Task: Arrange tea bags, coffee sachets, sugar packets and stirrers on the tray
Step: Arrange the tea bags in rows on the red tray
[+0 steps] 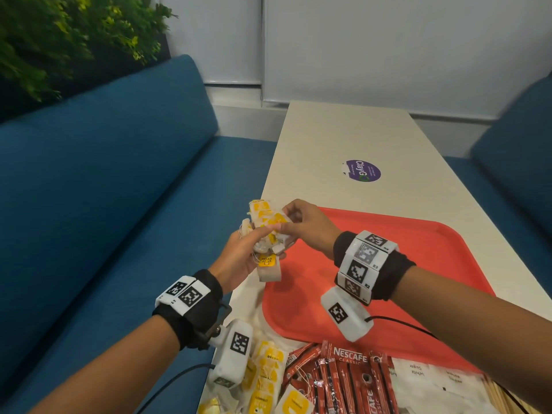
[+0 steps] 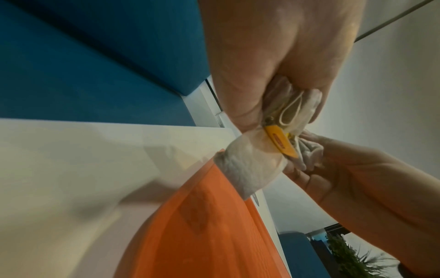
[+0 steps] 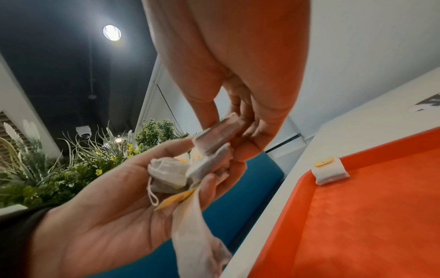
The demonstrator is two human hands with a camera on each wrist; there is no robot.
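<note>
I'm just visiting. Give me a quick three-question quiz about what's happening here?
1. True or false: the left hand grips a bunch of tea bags.
2. Which tea-bag count already rests on the orange tray? A) one B) five
3. Fill in: the red sachets read ____.

Key: 1 true; 2 A, a lone tea bag on the rim; 3 Nescafe.

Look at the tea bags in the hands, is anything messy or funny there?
Yes. The left hand grips a jumbled bunch of tea bags, strings looped and tangled, with one bag dangling below. The right hand pinches one from the bunch. One lone tea bag sits draped over the red tray's rim, not flat inside.
</note>
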